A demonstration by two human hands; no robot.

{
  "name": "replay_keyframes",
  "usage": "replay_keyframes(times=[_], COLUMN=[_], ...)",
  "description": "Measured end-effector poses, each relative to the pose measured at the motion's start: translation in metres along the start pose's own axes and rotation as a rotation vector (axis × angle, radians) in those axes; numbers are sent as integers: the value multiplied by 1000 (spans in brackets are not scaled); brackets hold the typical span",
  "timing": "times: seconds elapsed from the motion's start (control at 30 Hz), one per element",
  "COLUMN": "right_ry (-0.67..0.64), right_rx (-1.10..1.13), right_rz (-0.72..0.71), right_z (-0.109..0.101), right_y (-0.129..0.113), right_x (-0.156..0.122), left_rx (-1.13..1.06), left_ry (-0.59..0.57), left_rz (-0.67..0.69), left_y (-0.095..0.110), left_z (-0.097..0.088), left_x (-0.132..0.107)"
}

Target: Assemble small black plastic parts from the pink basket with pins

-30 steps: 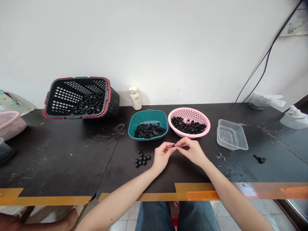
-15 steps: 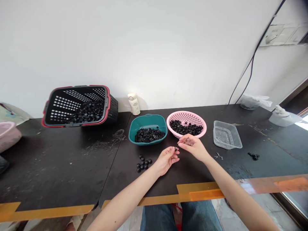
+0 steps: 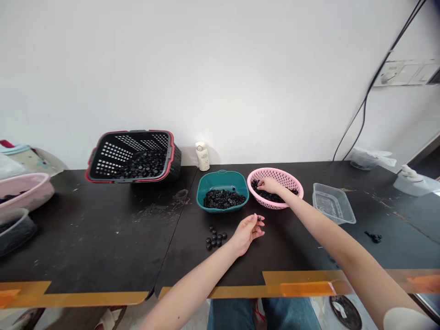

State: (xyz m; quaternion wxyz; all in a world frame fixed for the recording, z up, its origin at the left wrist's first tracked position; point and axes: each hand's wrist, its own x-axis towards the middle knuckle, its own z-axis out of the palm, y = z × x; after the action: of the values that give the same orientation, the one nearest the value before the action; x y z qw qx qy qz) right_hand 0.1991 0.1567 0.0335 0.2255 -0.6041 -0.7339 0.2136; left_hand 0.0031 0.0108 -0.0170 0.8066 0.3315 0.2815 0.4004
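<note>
My left hand is just above the dark table, its thumb and forefinger pinched on a small black part. My right hand reaches into the pink basket, fingers bent down among small black parts; whether they grip one is hidden. Beside it on the left stands a teal basin with many small black round parts in it. Several round black knobs lie in a loose group left of my left hand.
A black basket with a red rim holds more black parts at the back left. A white bottle stands by the wall. To the right are a clear tray, a small black pile and a pump bottle. Orange tape lines the front edge.
My right hand has left my left hand's side and gone forward into the pink basket. My left hand still pinches the black part. The whole view has shifted somewhat.
</note>
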Motion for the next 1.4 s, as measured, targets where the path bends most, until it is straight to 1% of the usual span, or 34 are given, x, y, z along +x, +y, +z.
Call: replay_keyframes(times=[0.13,0.23,0.33,0.4,0.43,0.47,0.53,0.6,0.7,0.8,0.9,1.07,1.23,1.4], right_ry=[-39,-27,26,86,113,138,108,42,-44,-97,-147,-175,-147,-135], right_rx=[16,65,120,209,298,462,840,1107,1304,1384,1432,1474,1471,1499], right_rz=[26,8,-8,-16,-19,-22,-3,51,134,180,204,208,213,250], right_z=[-1,-8,-18,-23,-25,-24,-17,-1,30,54,63,64,66,65], right_y=[3,0,-8,-15,-19,-23,-33,-41,-44,-41,-40,-42,-42,-42], right_x=[4,1,-13,-31,-43,-56,-84,-108,-131,-139,-140,-142,-143,-143], left_rx=[73,178,353,434,459,477,511,559,700,809,842,886,919,966], left_ry=[32,50,92,142,171,205,271,323,342,321,309,328,347,352], left_rz=[62,128,278,380,424,470,572,670,770,821,851,864,857,881], left_y=[2,3,3,2,2,3,4,7,10,12,12,12,12,11], left_z=[2,3,5,7,7,8,8,9,10,11,12,11,9,7], left_x=[-1,-2,-3,-4,-6,-7,-11,-15,-19,-21,-21,-19,-17,-15])
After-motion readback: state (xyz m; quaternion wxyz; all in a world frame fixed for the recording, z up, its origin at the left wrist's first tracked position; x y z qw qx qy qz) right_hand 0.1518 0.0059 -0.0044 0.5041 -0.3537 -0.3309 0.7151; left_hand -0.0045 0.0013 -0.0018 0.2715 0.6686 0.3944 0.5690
